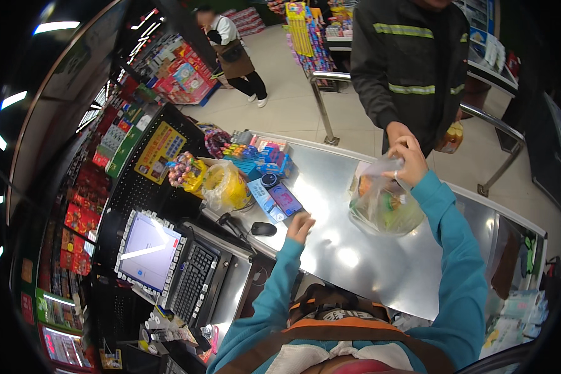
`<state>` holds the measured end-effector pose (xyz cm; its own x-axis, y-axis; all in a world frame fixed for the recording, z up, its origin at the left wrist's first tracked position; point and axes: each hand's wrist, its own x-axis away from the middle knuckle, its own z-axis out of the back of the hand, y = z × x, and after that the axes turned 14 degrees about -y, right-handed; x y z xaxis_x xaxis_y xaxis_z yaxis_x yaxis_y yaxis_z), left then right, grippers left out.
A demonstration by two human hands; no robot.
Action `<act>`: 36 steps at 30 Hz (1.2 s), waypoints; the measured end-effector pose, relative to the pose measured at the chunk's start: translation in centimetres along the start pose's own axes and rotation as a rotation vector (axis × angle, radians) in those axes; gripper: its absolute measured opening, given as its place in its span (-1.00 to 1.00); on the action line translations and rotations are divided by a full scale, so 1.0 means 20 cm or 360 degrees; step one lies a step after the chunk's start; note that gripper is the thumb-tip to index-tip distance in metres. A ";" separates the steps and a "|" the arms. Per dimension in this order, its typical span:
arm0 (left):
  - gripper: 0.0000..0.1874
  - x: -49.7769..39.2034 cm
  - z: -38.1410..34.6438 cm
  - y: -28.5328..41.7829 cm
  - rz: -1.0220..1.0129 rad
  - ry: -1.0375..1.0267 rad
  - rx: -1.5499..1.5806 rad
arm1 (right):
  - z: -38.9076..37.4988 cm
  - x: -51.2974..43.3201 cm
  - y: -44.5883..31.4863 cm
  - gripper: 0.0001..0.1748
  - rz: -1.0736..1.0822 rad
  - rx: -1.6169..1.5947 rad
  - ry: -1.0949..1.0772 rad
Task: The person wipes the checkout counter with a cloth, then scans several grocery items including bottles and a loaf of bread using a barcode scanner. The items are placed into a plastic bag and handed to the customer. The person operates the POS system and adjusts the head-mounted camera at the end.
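Observation:
My right hand [410,161] grips the gathered top of a clear plastic bag [388,212], which rests on the metal counter [329,236]. Green and orange goods show through the bag, but I cannot tell what they are. A hand [399,132] of the person across the counter meets mine at the bag's top, partly hidden behind my fingers. My left hand [301,227] is slightly blurred above the counter, fingers loosely bent and holding nothing. Just beyond it is a payment device with a lit screen [285,198]; a black computer mouse [263,228] lies to its left.
A handheld scanner [231,224], a yellow tub [226,187] and boxed sweets [273,156] stand along the counter's left. Left of me are a monitor [149,252] and keyboard [194,271]. Metal rails [325,110] run beyond the counter. Another person [233,51] stands farther back.

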<state>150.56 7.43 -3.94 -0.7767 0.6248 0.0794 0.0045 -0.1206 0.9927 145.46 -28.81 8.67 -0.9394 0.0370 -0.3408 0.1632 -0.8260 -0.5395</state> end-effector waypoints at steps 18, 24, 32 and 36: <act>-0.87 1.57 0.70 -0.61 0.0448 0.1457 0.0418 | -0.32 0.00 -0.28 -0.70 0.0221 0.0905 -0.0153; -0.89 1.73 1.23 -0.58 0.0139 0.1623 0.0223 | -0.36 0.01 -0.06 -0.68 -0.0156 0.1087 -0.0006; -0.92 2.22 1.97 -0.59 -0.0151 0.2311 -0.0232 | -0.51 -0.04 -0.23 -0.90 -0.0328 0.0498 0.0099; -0.71 2.35 2.27 -0.48 0.0349 0.2454 -0.0915 | -0.91 -0.03 -0.58 -0.85 -0.0197 0.0496 -0.0167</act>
<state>142.64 73.06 -5.62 -0.6471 -0.6999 -0.3024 0.2451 -0.5665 0.7868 149.64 -9.15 1.14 -0.9749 0.1031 -0.1976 -0.0387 -0.9515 -0.3052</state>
